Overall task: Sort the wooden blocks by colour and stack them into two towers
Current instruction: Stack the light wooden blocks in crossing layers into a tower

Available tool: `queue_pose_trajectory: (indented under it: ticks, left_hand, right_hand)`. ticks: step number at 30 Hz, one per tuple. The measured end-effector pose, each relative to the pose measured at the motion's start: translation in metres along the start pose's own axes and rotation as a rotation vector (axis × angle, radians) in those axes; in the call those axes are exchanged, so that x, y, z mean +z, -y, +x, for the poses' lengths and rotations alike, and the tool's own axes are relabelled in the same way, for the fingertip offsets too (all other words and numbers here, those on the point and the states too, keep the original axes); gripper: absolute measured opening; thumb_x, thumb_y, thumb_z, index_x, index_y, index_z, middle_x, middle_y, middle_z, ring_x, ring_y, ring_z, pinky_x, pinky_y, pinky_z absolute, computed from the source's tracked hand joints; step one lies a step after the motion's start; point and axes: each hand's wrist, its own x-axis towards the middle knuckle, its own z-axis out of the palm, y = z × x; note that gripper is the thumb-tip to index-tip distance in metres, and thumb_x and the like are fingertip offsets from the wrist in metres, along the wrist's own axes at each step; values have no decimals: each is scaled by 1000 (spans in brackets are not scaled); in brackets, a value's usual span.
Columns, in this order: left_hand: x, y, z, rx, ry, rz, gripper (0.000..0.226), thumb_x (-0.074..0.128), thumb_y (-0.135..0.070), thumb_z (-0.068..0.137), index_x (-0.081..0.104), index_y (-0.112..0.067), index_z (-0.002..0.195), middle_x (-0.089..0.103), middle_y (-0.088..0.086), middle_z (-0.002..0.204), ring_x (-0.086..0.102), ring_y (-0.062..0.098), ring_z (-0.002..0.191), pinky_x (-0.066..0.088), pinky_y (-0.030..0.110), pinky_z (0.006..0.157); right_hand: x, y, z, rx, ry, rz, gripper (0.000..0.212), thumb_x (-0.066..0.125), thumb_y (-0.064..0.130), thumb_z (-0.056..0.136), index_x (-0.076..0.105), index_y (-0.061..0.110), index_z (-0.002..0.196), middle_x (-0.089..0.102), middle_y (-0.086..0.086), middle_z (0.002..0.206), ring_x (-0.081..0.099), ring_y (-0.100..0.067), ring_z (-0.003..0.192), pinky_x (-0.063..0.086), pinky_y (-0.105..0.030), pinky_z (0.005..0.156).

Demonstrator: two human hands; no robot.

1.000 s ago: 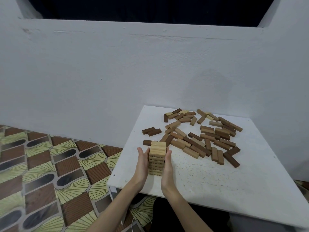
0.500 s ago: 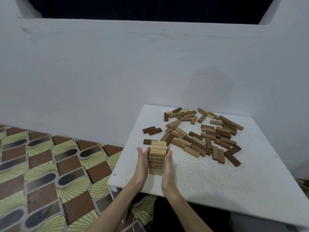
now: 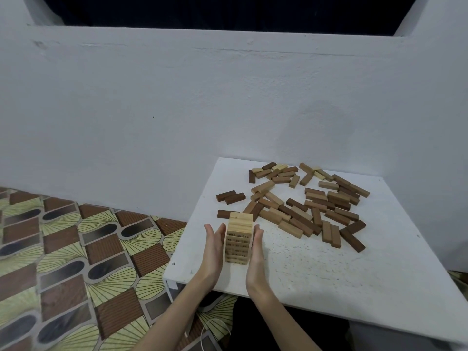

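While flat left hand (image 3: 214, 245) and right hand (image 3: 255, 249) press the pale tower (image 3: 238, 239), table edge (image 3: 202, 287) lies near

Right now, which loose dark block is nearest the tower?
The dark block lying flat just behind the pale tower, its right end hidden by the tower's top. The pair of dark blocks lies farther back; the rest are in the pile to the right.
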Motion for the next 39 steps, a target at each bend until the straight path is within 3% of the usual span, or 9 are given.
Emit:
queue_pose_trajectory:
  ticks: [5, 9, 14, 16, 20, 24, 32, 37, 39]
  left_hand:
    - [-5, 15, 8, 32, -19, 80, 79, 11, -65, 88, 23, -17, 149, 28, -3, 154, 23, 10, 141, 14, 27, 114]
    - [1, 15, 2, 68, 19, 95, 62, 1, -50, 98, 41, -22, 135, 45, -6, 140, 38, 8, 131, 31, 17, 101]
    - [5, 16, 2, 75, 42, 85, 61, -1, -45, 99, 46, -22, 130, 54, -9, 129, 53, -9, 108, 37, 19, 102]
    - [3, 19, 5, 82, 11, 125, 58, 1, -44, 100, 41, -20, 134, 45, -10, 138, 49, -5, 117, 35, 18, 104]
    - [-4, 22, 8, 76, 26, 84, 83, 7, -64, 85, 31, -12, 146, 42, 0, 146, 39, 8, 132, 28, 19, 105]
    - [-8, 28, 11, 48, 16, 64, 74, -1, -58, 92, 39, -16, 139, 52, -4, 134, 45, 7, 126, 31, 19, 102]
    - [3, 22, 5, 29, 30, 66, 59, -2, -48, 98, 52, -29, 109, 63, -19, 106, 56, -10, 100, 41, 8, 79]
    - [-7, 13, 10, 18, -23, 83, 72, 0, -59, 94, 32, -18, 144, 40, -9, 144, 32, 6, 135, 18, 22, 111]
    - [-12, -1, 11, 36, -52, 110, 72, 0, -60, 94, 21, -19, 149, 25, -9, 153, 19, 4, 140, 7, 27, 114]
  right_hand:
    - [-4, -1, -2, -1, 9, -16, 32, 12, 50, 98, 37, 52, 118, 51, 25, 118, 48, 19, 103, 40, -6, 81]
    - [0, -7, 0, -14, 39, -34, 74, 18, 72, 86, 27, 32, 148, 44, 6, 144, 42, -5, 131, 37, -25, 105]
    - [8, -3, -4, -15, 56, -47, 107, 29, 95, 63, 23, 33, 150, 41, 5, 147, 39, -10, 134, 31, -41, 114]
    - [8, -3, -5, -28, 56, -53, 111, 30, 96, 60, 22, 33, 150, 42, 6, 146, 40, -9, 133, 32, -40, 114]
    - [3, -5, -3, 0, 35, -39, 85, 22, 81, 81, 27, 30, 149, 45, 6, 143, 43, -4, 129, 38, -20, 101]
    - [-2, -9, -1, -3, 26, -69, 51, 15, 58, 91, 44, 40, 129, 56, 13, 128, 51, 3, 117, 44, -13, 89]
    - [0, -13, -2, 0, 28, -43, 68, 17, 64, 93, 43, 24, 141, 56, 3, 133, 52, -6, 121, 44, -19, 95]
    - [-9, 0, 0, 0, 25, -33, 44, 11, 45, 100, 52, 36, 114, 61, 16, 113, 56, 14, 103, 38, -1, 86]
    - [-22, 9, 8, 3, -11, -35, 59, 13, 55, 93, 41, 27, 137, 46, 12, 141, 40, 7, 127, 23, -9, 102]
